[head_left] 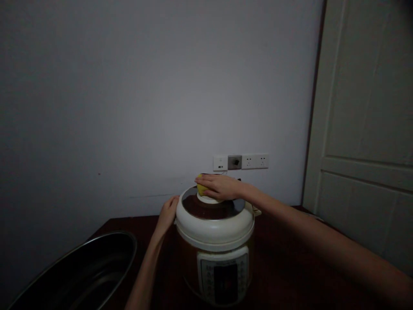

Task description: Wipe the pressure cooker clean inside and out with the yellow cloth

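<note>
A white electric pressure cooker (215, 241) with a dark shiny lid top and a front control panel stands on a dark wooden table (284, 267). My right hand (218, 187) lies on top of the lid, fingers closed over a yellow sponge (201, 188) that it presses against the lid near the central knob. My left hand (167, 214) rests against the cooker's left side at the lid rim, fingers curved onto it.
A large dark metal basin (84, 271) sits at the table's left front. Wall sockets (240, 162) are mounted on the grey wall behind the cooker. A pale panelled door (364, 129) stands at the right.
</note>
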Demonstrator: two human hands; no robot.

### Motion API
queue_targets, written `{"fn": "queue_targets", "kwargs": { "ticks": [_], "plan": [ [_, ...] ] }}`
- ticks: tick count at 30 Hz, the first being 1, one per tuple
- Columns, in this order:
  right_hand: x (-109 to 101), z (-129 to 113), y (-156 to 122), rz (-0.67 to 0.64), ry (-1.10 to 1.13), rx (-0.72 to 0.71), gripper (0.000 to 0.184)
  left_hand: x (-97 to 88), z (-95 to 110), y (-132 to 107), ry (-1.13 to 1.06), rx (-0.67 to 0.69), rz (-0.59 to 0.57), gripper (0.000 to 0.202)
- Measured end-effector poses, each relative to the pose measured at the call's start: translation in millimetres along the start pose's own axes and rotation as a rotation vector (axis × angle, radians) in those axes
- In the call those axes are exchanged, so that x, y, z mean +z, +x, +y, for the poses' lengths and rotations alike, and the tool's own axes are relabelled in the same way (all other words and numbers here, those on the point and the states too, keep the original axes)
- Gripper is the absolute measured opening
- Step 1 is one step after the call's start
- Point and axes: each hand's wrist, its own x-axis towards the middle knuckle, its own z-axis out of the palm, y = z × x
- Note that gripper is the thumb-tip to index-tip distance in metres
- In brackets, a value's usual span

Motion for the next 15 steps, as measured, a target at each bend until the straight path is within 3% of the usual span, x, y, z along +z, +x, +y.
{"fn": "queue_targets", "kwargs": {
  "ticks": [3, 6, 10, 12, 15],
  "plan": [
    [-3.2, -0.8, 10.1, -0.049, 0.022, 0.021, 0.049, -0.2, 0.2, -0.9, -0.011, 0.020, -0.022, 0.044],
    [-4.8, -1.8, 19.3, -0.065, 0.100, 0.199, 0.045, -0.6, -0.3, -1.2, -0.029, 0.028, -0.026, 0.042],
    [-1.5, -2.4, 16.5, -0.015, 0.132, 0.410, 0.056, -1.2, -0.4, -1.9, -0.033, 0.012, -0.029, 0.043],
    [1.6, -4.0, 9.9, 0.045, 0.090, 0.374, 0.054, -1.1, 0.7, -2.7, -0.025, 0.007, -0.027, 0.044],
    [6.0, -6.4, 2.5, 0.104, -0.008, 0.175, 0.046, -0.5, 3.0, -3.9, -0.009, 0.004, -0.022, 0.045]
  ]
}}
